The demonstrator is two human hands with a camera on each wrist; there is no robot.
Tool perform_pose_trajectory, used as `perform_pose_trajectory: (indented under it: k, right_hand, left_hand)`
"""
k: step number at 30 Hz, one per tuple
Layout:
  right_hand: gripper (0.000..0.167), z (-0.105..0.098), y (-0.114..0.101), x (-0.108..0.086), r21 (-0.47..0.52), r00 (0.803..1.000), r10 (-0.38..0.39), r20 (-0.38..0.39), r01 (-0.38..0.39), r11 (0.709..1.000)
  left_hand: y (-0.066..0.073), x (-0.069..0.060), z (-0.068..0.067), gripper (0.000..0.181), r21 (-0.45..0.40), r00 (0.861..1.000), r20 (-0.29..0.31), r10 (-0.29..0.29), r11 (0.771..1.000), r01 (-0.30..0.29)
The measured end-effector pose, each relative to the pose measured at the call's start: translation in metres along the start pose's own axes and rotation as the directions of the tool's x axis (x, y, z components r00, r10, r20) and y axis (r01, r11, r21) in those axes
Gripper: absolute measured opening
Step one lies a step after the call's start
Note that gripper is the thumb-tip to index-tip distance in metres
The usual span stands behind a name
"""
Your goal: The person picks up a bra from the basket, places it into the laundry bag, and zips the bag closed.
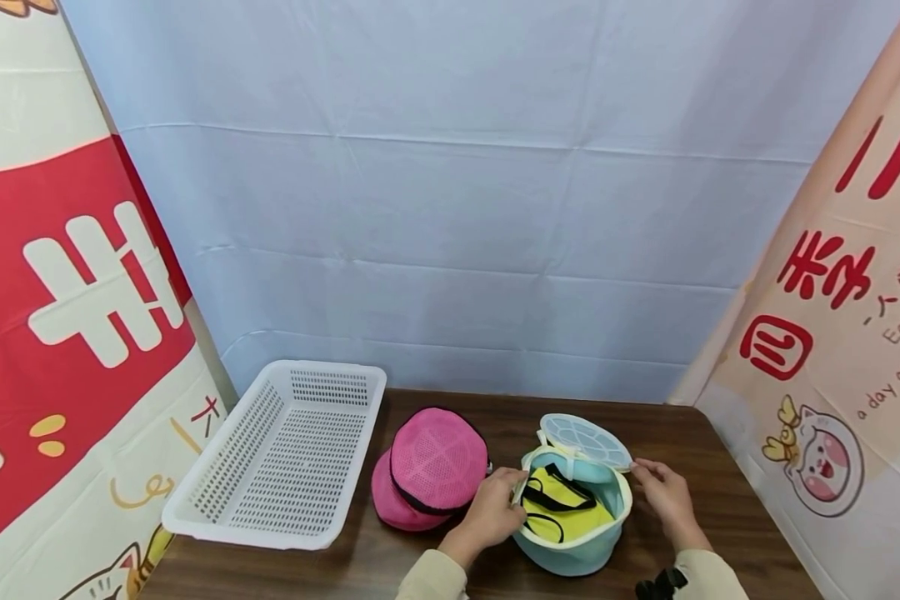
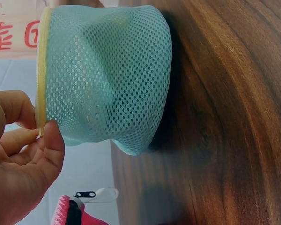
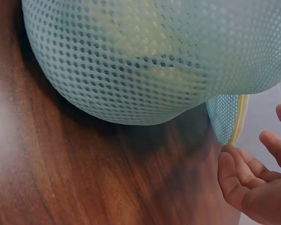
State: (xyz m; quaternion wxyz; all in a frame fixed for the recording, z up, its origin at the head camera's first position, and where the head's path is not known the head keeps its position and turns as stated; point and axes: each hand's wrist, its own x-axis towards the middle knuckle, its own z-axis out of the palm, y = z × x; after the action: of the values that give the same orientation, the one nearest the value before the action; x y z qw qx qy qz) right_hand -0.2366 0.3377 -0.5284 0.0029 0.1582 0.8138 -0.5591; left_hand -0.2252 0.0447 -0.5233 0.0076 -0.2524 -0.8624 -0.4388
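A light-blue mesh laundry bag (image 1: 570,557) with pale-yellow edging stands on the table, its round lid (image 1: 585,437) folded back. Inside lies a yellow cloth item with black straps (image 1: 570,517); its exact kind is unclear. My left hand (image 1: 492,508) pinches the bag's rim on the left side. In the left wrist view, thumb and fingers meet at the yellow edging (image 2: 43,70). On the other side, my right hand (image 1: 667,493) pinches the lid's edge with its fingertips (image 3: 228,161), while its other fingers are spread apart.
Left of the blue bag sits a pink mesh bag (image 1: 440,458) with black trim and a zipper pull. A white perforated plastic basket (image 1: 285,467) stands at the table's left. Cloth curtains (image 1: 450,250) enclose the brown wooden table (image 1: 712,467) at the back and sides.
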Motion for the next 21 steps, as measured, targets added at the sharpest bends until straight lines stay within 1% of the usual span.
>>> perform_pose_trajectory:
  k: [5,9,15,19,21]
  right_hand:
    - [0.059,0.0,0.004,0.008,0.019,1.0,0.017,0.01,-0.017,1.0]
    - [0.057,0.001,0.007,0.012,0.02,1.0,0.017,0.022,-0.017,1.0]
    - [0.058,0.003,0.011,0.018,-0.024,0.997,0.005,0.082,-0.003,1.0]
    - [0.056,0.005,0.013,0.021,-0.077,0.996,-0.02,0.088,0.027,0.997]
    - [0.055,0.007,0.014,0.023,-0.072,0.995,-0.023,0.093,0.029,0.997]
  left_hand:
    - [0.0,0.0,0.0,0.051,0.014,1.0,0.001,0.003,1.0,-0.003]
    - [0.001,0.001,0.001,0.052,0.038,1.0,-0.002,0.013,0.999,-0.012]
    - [0.002,0.001,0.001,0.052,0.053,1.0,0.004,0.018,0.998,-0.018]
    - [0.003,0.002,0.0,0.052,0.048,1.0,0.008,0.017,0.999,-0.018]
    - [0.003,0.002,0.0,0.052,0.047,1.0,0.009,0.021,0.999,-0.021]
